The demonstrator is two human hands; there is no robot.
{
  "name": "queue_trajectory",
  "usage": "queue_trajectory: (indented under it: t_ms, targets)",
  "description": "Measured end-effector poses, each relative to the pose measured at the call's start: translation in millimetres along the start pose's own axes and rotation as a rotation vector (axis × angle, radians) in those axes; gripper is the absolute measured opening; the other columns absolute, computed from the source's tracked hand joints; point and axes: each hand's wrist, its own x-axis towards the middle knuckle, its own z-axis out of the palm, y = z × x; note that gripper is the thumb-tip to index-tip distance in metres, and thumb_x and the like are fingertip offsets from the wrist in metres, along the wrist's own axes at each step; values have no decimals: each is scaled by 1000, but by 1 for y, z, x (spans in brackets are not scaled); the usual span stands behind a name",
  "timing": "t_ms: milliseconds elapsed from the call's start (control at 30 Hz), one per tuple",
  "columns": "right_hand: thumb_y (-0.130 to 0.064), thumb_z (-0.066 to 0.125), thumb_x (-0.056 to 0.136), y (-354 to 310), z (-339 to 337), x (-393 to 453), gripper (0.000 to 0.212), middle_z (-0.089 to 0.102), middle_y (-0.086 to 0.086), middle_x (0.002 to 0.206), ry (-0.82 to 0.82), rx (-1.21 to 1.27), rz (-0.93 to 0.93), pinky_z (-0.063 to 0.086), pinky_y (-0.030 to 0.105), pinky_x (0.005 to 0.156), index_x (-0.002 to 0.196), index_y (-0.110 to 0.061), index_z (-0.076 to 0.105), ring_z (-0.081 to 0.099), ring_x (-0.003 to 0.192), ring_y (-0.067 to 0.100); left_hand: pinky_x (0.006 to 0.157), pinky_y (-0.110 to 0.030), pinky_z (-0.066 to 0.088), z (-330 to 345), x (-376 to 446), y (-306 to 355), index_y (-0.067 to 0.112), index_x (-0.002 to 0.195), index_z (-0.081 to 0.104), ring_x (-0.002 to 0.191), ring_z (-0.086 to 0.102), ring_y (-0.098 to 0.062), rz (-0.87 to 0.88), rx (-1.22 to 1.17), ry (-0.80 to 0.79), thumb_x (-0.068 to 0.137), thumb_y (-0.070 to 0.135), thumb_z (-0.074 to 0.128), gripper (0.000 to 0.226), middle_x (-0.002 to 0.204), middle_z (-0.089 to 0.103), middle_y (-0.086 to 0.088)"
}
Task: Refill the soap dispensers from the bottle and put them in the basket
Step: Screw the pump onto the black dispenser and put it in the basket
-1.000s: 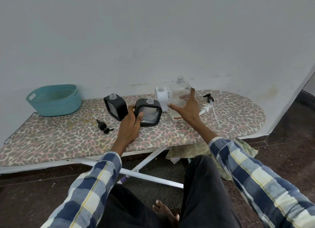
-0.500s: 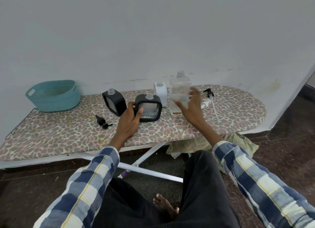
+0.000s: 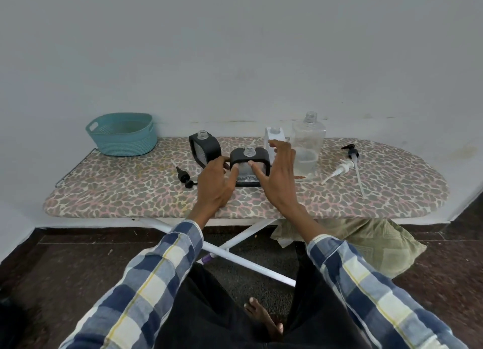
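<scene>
On the ironing board, the right hand (image 3: 278,177) has let go of the clear bottle (image 3: 308,150) and come over, fingers loose, to the near black dispenser (image 3: 249,169) that the left hand (image 3: 215,185) still grips, so pouring waits and the basket (image 3: 122,134) stays unfilled.
</scene>
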Motion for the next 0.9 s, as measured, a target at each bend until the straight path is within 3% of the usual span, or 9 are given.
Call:
queue_trajectory:
  t_ms: [100,233,400,500,600,767,900]
  targets:
    - [-45,81,92,4,16,2,75,46,6,141,-65,85,64,44,39,111,146,-12,41,46,129,19,89,-42,52,-17,-4,-16,15,121,72,99,64,-18,46,16,17,102,42,48,41,111,72,-3]
    - [-48,87,84,6,29,8,83,49,2,141,-124,188,170,44,26,109,147,-18,42,49,128,12,89,-45,53,-42,0,-50,15,105,72,98,61,-17,-10,33,137,100,9,46,27,106,70,-2]
    - [-53,90,79,12,35,6,88,51,-2,137,-108,241,170,48,29,109,145,-22,41,53,126,13,91,-41,47,-68,17,-83,18,101,78,109,54,-25,-49,114,-91,76,-26,52,56,112,68,-3]
    - [-55,90,78,15,35,5,90,50,-2,138,-112,235,169,48,33,110,146,-23,40,53,128,14,97,-38,45,-78,24,-94,18,109,80,115,54,-27,-39,203,-336,81,-22,66,51,120,69,-5]
    - [-54,89,79,15,34,5,89,51,-1,137,-112,230,157,50,33,108,145,-23,39,54,126,15,102,-43,49,-84,27,-96,21,115,81,114,58,-27,15,274,-416,87,-13,69,46,121,71,-4]
    - [-53,90,79,13,32,3,90,51,0,136,-118,225,160,48,26,103,145,-21,38,54,123,15,98,-51,54,-91,25,-89,21,127,76,111,65,-27,82,309,-318,84,-9,73,52,120,72,-2]
    - [-54,90,78,14,32,3,91,52,1,137,-119,235,178,49,27,102,145,-23,37,56,123,16,103,-35,52,-87,27,-58,15,138,69,112,68,-20,36,130,-88,96,8,79,43,128,73,-5]
